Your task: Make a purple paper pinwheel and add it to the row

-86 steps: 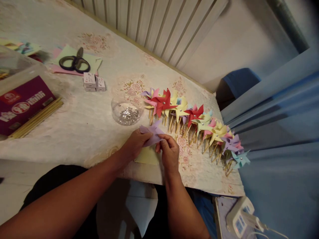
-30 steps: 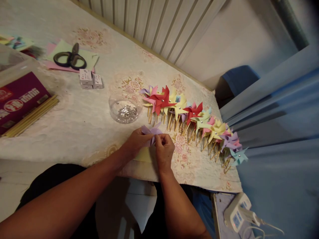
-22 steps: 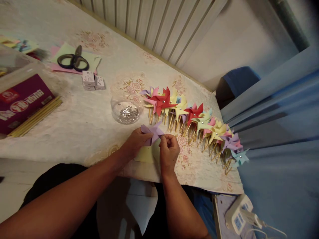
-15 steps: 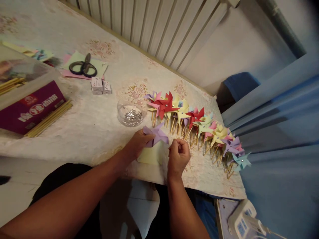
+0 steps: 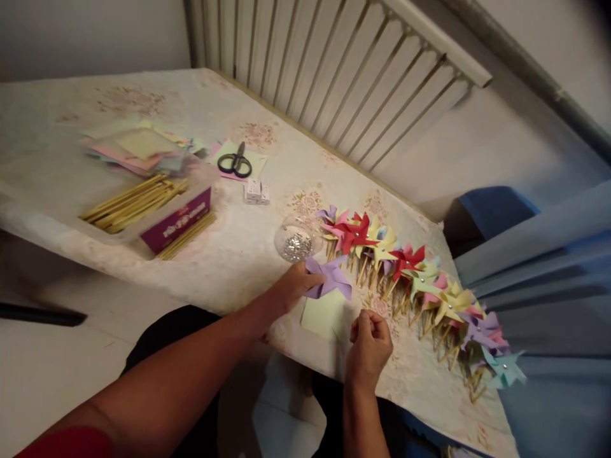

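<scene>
A folded purple paper pinwheel (image 5: 335, 280) is pinched at its left side by my left hand (image 5: 294, 284), thumb on top. Below it a pale yellow paper sheet (image 5: 324, 316) lies near the table's front edge. My right hand (image 5: 371, 343) is closed to the right of that sheet, fingertips pressed together; anything in them is too small to make out. Just beyond my left hand stands a clear round dish (image 5: 298, 240) of small shiny metal pieces. A row of finished pinwheels (image 5: 410, 270) on sticks runs along the right side, in red, yellow, purple, pink and blue.
Black scissors (image 5: 235, 162) rest on paper sheets, with small white boxes (image 5: 256, 192) close by. At the left, a clear bin (image 5: 114, 236) holds yellowish sticks (image 5: 138, 200), and more coloured paper (image 5: 138, 147) lies behind it. A radiator (image 5: 329, 70) borders the table's far edge.
The view has swung left, bringing more of the bin and sticks in. My right hand has drawn away from the purple pinwheel, toward me. My left hand still grips it.
</scene>
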Demonstrator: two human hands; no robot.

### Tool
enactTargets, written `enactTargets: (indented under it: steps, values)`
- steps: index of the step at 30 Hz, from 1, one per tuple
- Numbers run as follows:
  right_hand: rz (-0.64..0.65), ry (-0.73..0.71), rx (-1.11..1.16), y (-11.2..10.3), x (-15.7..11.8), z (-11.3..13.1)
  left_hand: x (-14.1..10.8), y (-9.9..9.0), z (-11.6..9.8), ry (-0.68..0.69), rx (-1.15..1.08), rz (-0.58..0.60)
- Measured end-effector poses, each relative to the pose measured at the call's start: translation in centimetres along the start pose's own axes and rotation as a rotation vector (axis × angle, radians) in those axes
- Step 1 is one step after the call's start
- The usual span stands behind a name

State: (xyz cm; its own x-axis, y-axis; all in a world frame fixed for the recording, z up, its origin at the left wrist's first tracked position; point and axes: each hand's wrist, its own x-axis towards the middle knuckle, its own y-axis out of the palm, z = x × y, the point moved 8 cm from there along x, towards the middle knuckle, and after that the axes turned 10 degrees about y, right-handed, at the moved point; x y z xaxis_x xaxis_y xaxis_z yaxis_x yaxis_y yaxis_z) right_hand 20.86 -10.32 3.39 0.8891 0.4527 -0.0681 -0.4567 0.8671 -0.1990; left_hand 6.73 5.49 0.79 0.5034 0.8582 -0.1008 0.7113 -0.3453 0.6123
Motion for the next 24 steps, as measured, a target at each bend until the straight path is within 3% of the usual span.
enactTargets:
  steps: [5,11,17,21,24]
  values:
    - [0.044,-0.03,-0.014,1.2,-1.7,1.6,-0.1,-0.9,-1.2,0.051,-0.033,0.009]
    - [0.164,-0.129,0.049,4.9,-3.6,7.3,-0.3,-2.4,-4.3,0.111,-0.15,-0.063]
    - [0.432,-0.305,0.017,12.2,-6.6,13.3,-0.6,-4.1,-7.3,0.195,-0.191,-0.103]
    - [0.675,-0.417,-0.047,17.6,-9.2,15.8,-0.6,-5.0,-8.4,0.235,-0.265,-0.078]
    - [0.803,-0.484,-0.091,20.6,-10.8,17.0,-0.7,-5.2,-9.1,0.278,-0.294,-0.045]
